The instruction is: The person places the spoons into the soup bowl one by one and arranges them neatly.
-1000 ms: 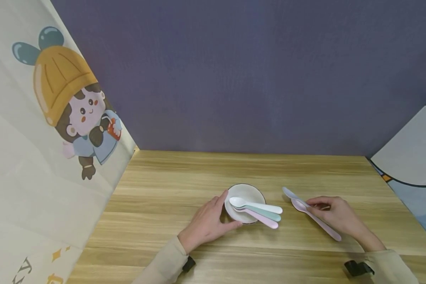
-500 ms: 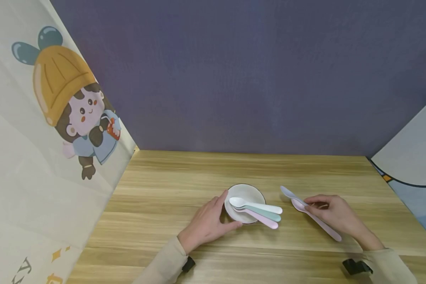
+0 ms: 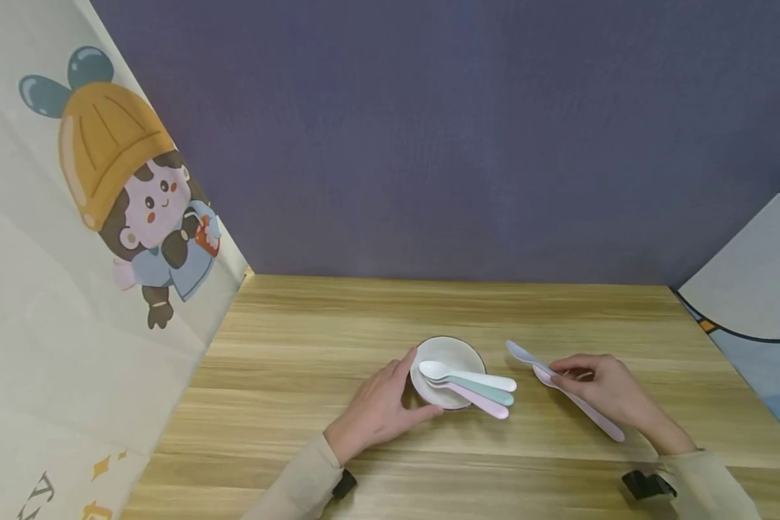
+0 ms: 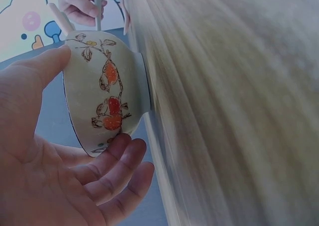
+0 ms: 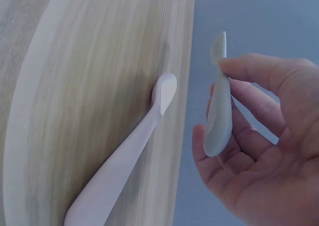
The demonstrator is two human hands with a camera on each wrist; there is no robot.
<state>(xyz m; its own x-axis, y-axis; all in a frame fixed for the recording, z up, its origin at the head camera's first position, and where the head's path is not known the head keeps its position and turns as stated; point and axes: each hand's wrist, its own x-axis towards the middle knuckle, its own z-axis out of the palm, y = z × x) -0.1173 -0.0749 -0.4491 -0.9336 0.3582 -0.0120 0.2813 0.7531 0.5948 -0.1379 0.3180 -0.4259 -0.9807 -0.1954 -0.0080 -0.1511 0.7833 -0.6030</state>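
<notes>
A small white bowl (image 3: pixel 460 351) with a dark rim stands on the table; painted birds on branches show on its side in the left wrist view. My left hand (image 3: pixel 383 408) holds it, thumb and fingers spread on its wall. Inside lean a white spoon (image 3: pixel 490 380), a mint green spoon (image 3: pixel 494 395) and a pink spoon (image 3: pixel 484 403), handles jutting over the right rim. My right hand (image 3: pixel 604 386) pinches a pale lavender spoon (image 3: pixel 521 352) between thumb and fingers, raised off the table. Below it, another pink spoon (image 3: pixel 596 420) lies on the wood.
The wooden table (image 3: pixel 312 318) ends at a dark blue-grey wall panel (image 3: pixel 429 144) behind. A cartoon-printed sheet (image 3: pixel 52 347) borders the left side, and another printed sheet (image 3: pixel 747 296) the right. Black straps sit at both wrists.
My right hand has drifted a little to the left with the lavender spoon, toward the bowl. My left hand, the bowl and the pink spoon on the table stay in place.
</notes>
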